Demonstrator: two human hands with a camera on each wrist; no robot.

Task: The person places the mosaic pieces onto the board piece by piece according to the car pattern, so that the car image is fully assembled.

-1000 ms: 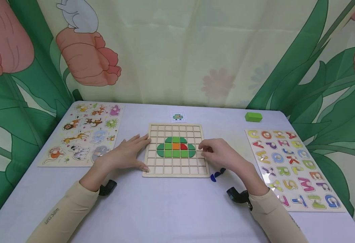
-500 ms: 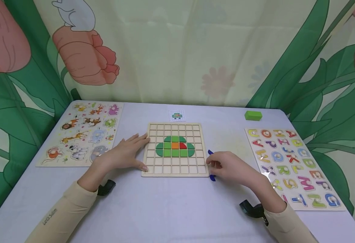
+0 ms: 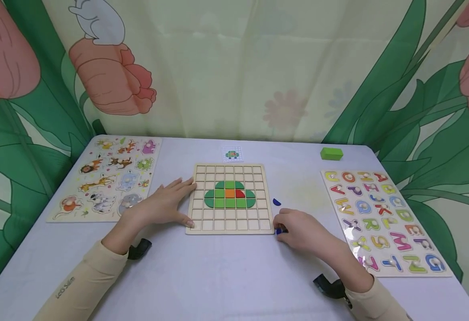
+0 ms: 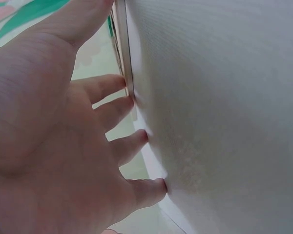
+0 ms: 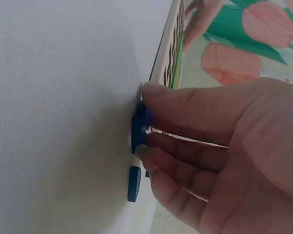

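A square wooden grid board (image 3: 230, 226) lies flat mid-table, with green, orange and red pieces forming a car-like shape (image 3: 229, 195) in its cells. My left hand (image 3: 160, 205) rests at the board's left edge, fingers spread and thumb on its lower-left corner; in the left wrist view its fingertips (image 4: 158, 185) meet the board's edge and the table. Beside the lower-right corner, my right hand (image 3: 302, 229) pinches a small dark blue piece (image 5: 138, 134) between curled fingers and thumb, at the table surface. Another blue piece (image 5: 134, 184) lies near its fingers. A blue half-round piece (image 3: 276, 202) sits right of the board.
A small pattern card (image 3: 232, 154) lies behind the board. An animal puzzle board (image 3: 106, 178) is on the left, a letter puzzle board (image 3: 382, 223) on the right. A green block (image 3: 332, 154) stands at the back right. A printed curtain (image 3: 218, 67) hangs behind.
My right hand has moved from the board's right edge down to the blue pieces by its lower-right corner. A blue half-round piece now shows beyond the hand. My left hand stays on the board.
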